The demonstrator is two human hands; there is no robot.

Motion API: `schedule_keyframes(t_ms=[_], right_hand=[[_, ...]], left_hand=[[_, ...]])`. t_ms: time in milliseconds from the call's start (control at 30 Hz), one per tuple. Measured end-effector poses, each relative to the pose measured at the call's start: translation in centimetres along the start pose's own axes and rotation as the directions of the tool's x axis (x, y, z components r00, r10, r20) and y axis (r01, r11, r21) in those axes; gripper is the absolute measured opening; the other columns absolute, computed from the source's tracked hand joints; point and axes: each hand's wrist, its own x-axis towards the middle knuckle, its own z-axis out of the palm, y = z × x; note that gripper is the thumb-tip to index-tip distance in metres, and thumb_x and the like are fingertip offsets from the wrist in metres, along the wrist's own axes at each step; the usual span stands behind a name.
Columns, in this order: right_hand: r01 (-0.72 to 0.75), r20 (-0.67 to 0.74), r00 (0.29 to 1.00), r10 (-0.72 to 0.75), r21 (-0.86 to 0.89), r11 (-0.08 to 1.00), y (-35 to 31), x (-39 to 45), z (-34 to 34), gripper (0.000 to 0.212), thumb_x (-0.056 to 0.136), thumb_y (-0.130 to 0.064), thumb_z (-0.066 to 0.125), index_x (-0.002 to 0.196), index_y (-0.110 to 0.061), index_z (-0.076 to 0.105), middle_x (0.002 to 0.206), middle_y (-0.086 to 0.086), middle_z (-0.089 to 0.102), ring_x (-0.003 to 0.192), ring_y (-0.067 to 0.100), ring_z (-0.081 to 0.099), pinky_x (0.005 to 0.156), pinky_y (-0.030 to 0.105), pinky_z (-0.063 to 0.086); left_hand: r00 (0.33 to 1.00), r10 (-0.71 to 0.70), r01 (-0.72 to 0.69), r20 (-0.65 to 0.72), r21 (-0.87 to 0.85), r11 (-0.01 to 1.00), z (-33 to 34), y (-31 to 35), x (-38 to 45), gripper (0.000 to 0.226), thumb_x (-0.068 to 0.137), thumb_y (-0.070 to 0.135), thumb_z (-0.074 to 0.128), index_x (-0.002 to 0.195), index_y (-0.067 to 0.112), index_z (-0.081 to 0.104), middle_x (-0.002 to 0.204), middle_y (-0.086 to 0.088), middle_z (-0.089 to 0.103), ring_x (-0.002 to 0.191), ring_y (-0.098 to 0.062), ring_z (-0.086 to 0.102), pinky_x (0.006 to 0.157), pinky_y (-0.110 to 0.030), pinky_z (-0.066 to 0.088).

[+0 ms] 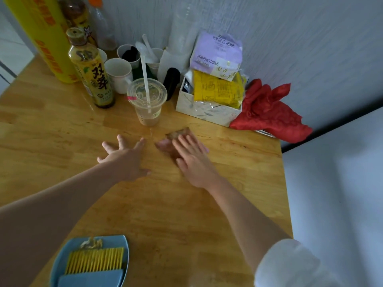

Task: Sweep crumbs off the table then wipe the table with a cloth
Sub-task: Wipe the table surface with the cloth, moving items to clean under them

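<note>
On the wooden tabletop, our left hand lay spread wide and flat, fingers splayed, holding nothing. Just right of it, our right hand pressed straight fingers down on a small brownish cloth, whose far edge showed beyond the fingertips. The cloth was blurred, so we could not tell how it was folded.

Near our left forearm, toward the body, sat the blue dustpan with the yellow-bristled brush resting in it. We judged the sweeping done and the wiping in hand.

Just beyond both hands stood a plastic cup with a straw and some drink left in it. A tea bottle stood farther left, and a box of packets and a red cloth beyond the right hand.

To wipe well, we reckoned on keeping the palm flat on the cloth and drawing overlapping strokes toward the body. The left hand could brace the tabletop or steady the cup, since a stroke pushed outward risked tipping it.
</note>
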Motion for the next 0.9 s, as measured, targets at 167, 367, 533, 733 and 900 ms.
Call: schedule_keyframes(t_ms=[167,367,533,733,900], right_hand=[[-0.52,-0.153,0.846,0.511,-0.021,0.854,15.3,-7.2,-2.5,0.06,0.106,-0.041,0.025,0.159,-0.016,0.016,0.167,0.007,0.009,0.155,0.025,0.001,0.125,0.042,-0.006],[-0.791,-0.098,0.595,0.798,0.104,0.603,13.9,-7.3,-2.3,0.063,0.105,-0.038,0.025,0.16,-0.018,0.002,0.168,0.007,-0.005,0.154,0.027,-0.007,0.124,0.053,-0.001],[-0.245,0.007,0.97,0.245,0.048,0.968,-2.6,-7.7,2.2,0.063,0.104,-0.037,0.029,0.159,-0.021,0.004,0.168,0.003,-0.003,0.154,0.027,-0.011,0.124,0.053,-0.003],[-0.162,0.004,0.987,0.162,0.001,0.987,1.3,-12.2,0.9,0.06,0.105,-0.036,0.031,0.158,-0.034,0.003,0.167,-0.006,-0.001,0.153,0.016,-0.009,0.124,0.054,0.003],[-0.804,0.004,0.589,0.808,0.106,0.585,4.1,-7.2,-0.6,0.064,0.105,-0.041,0.018,0.159,-0.02,-0.007,0.167,0.007,-0.015,0.153,0.027,-0.015,0.123,0.054,-0.005]], left_hand=[[1.0,0.01,-0.01,0.0,0.002,1.0,-0.2,0.0,0.0,0.109,0.082,0.068,0.063,0.154,0.043,-0.016,0.161,-0.018,-0.025,0.142,-0.063,-0.01,0.108,-0.073,0.027],[1.0,0.019,-0.019,-0.006,-0.007,1.0,-0.1,-0.2,0.0,0.109,0.081,0.067,0.065,0.153,0.044,-0.014,0.161,-0.019,-0.024,0.141,-0.064,-0.01,0.108,-0.074,0.028],[1.0,0.016,-0.016,-0.003,-0.021,1.0,-0.3,0.0,-0.4,0.108,0.082,0.066,0.065,0.154,0.044,-0.012,0.161,-0.017,-0.024,0.141,-0.063,-0.011,0.11,-0.071,0.028],[0.997,0.072,-0.075,-0.039,-0.098,0.992,0.3,-1.7,-2.0,0.097,0.087,0.059,0.064,0.156,0.045,-0.002,0.165,-0.009,-0.019,0.148,-0.05,-0.013,0.115,-0.067,0.021],[0.992,0.08,-0.085,-0.096,-0.049,0.995,3.9,-3.6,-5.3,0.078,0.093,0.052,0.058,0.154,0.049,0.009,0.165,-0.008,-0.007,0.148,-0.051,-0.003,0.113,-0.065,0.028]])
